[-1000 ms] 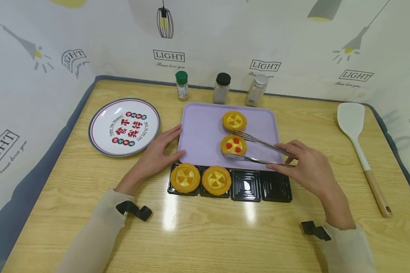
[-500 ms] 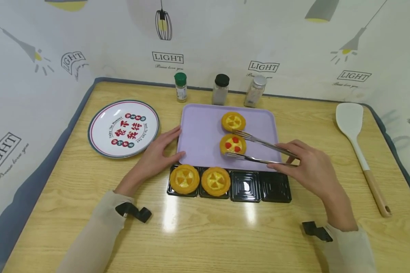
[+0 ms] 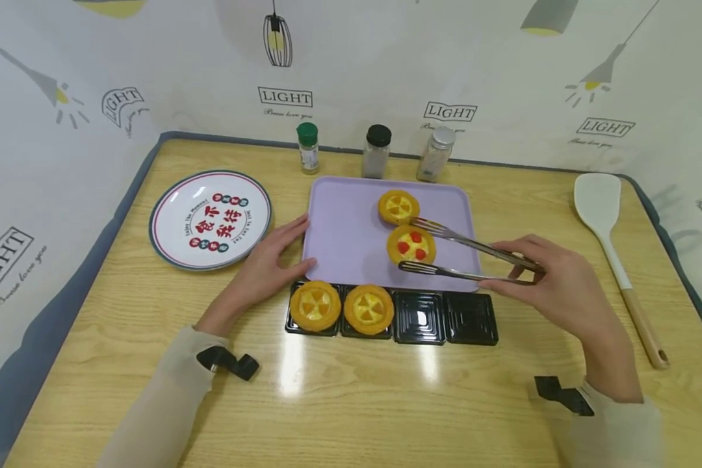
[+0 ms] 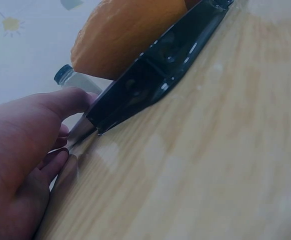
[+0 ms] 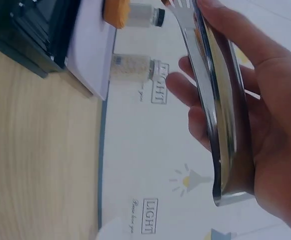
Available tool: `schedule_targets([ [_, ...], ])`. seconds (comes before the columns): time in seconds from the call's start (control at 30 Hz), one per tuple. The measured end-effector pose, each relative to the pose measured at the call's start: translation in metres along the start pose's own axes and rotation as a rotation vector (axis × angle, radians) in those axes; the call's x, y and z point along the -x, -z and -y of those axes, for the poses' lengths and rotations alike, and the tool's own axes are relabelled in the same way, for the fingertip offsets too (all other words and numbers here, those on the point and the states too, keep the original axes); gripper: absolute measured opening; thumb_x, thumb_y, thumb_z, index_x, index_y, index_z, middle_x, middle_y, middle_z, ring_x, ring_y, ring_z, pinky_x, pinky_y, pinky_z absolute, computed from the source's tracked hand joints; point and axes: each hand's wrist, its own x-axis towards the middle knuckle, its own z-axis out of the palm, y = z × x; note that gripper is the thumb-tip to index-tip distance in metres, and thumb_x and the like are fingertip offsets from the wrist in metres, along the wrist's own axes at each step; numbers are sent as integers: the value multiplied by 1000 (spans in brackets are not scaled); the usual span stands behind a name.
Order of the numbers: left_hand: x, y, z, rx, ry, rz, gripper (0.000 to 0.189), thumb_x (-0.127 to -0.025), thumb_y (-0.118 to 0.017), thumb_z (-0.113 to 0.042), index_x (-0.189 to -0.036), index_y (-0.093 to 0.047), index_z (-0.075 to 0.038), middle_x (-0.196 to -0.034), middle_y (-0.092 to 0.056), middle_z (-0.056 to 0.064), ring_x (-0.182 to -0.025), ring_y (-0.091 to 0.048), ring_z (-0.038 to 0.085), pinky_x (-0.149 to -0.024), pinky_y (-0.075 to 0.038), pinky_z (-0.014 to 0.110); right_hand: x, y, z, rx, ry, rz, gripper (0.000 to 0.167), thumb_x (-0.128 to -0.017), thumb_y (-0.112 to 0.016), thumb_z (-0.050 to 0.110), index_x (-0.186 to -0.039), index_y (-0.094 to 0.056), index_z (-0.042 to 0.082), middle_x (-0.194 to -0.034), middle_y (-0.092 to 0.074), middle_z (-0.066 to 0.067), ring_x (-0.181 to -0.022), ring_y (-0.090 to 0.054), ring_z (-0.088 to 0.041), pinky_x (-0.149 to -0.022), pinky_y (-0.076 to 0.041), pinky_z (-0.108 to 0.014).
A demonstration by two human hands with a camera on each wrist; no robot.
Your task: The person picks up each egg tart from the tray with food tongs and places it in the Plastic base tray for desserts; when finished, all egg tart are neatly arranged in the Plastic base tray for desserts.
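Observation:
My left hand (image 3: pixel 270 261) touches the left edge of a lilac tray (image 3: pixel 345 221), fingers extended and thumb apart. My right hand (image 3: pixel 561 286) holds metal tongs (image 3: pixel 474 246) near their closed end. Between the tong tips is an egg tart with red fruit pieces (image 3: pixel 411 246), seemingly lifted slightly off the tray. Just behind it, an egg tart with orange pieces (image 3: pixel 398 207) rests on the tray. Two similar tarts, a left one (image 3: pixel 314 307) and a right one (image 3: pixel 369 309), sit in the left compartments of a black plastic container (image 3: pixel 419 317).
On the left lies a round white plate (image 3: pixel 210 221) with red lettering. Seasoning bottles with green (image 3: pixel 308 149), black (image 3: pixel 377 153) and silver caps (image 3: pixel 437 156) stand behind the tray. At the right is a white spatula (image 3: pixel 599 214) with a wooden handle. Patterned walls border the table.
The tongs in my right hand have shifted right, and the red-topped tart has moved right with them and looks a little raised. My left hand stays at the tray edge.

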Motion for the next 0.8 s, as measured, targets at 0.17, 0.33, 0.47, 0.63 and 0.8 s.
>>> schedule_targets([
  [0.17, 0, 0, 0, 3, 0, 0, 75, -91, -69, -42, -152, -36, -14, -159, -26, -5, -144, -23, 23, -117, -20, 47, 8, 13, -7, -144, 6, 69, 55, -64, -92, 11, -114, -71, 21, -92, -61, 16, -69, -59, -3, -52, -44, -16],
  [0.33, 0, 0, -1, 3, 1, -2, 74, -91, -69, -41, -152, -36, -14, -159, -26, -4, -144, -23, 23, -117, -20, 47, 13, 20, -8, -246, -41, 176, 55, -66, -92, 12, -114, -70, 25, -94, -64, 13, -70, -62, -8, -52, -47, -19],
  [0.47, 0, 0, 0, 7, 0, -5, 74, -91, -69, -40, -152, -37, -14, -159, -27, -4, -144, -23, 22, -117, -20, 46, 15, 20, -7, -275, -109, 264, 52, -68, -91, 20, -115, -69, 26, -91, -65, 9, -69, -62, -10, -50, -48, -23],
  [0.63, 1, 0, 0, 5, 6, 1, 74, -91, -69, -41, -152, -36, -14, -159, -26, -5, -144, -23, 23, -117, -20, 47, 17, 19, -9, -263, -122, 342, 49, -71, -89, 28, -115, -69, 24, -95, -65, 9, -70, -62, -9, -52, -51, -24],
  [0.8, 0, 0, 0, 1, -1, -3, 74, -91, -69, -41, -152, -37, -14, -159, -27, -5, -144, -24, 23, -117, -20, 47, 16, 18, -11, -236, -123, 360, 48, -70, -89, 34, -113, -69, 24, -93, -65, 9, -70, -61, -10, -52, -51, -24],
])
